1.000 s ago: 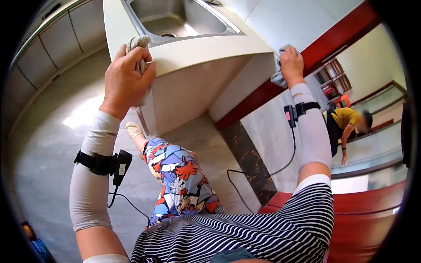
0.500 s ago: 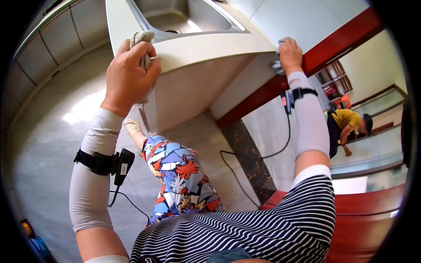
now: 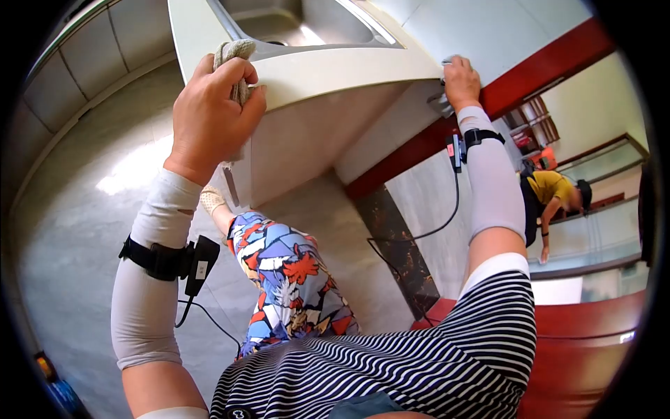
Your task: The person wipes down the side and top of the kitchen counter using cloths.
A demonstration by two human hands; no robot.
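My left hand (image 3: 216, 119) is closed around a beige-grey cloth (image 3: 236, 52), part of which hangs below the fist. It is at the front edge of a pale countertop (image 3: 335, 68) with a steel sink (image 3: 335, 24) set in it. Beyond the counter's right end, my right hand (image 3: 461, 82) has its fingers curled beside a red door frame (image 3: 513, 91). A grey metallic piece (image 3: 439, 105) shows just beside and below that hand. What its fingers grip is mostly hidden.
Below the counter is a pale side panel (image 3: 307, 140). A cable (image 3: 433, 230) runs from my right forearm toward the floor. Through the doorway on the right, a person in a yellow top (image 3: 551, 187) bends forward. A dark threshold strip (image 3: 398, 244) crosses the floor.
My left hand and the cloth have shifted slightly right along the counter edge. My right hand stays almost in place. The person in yellow has lowered an arm.
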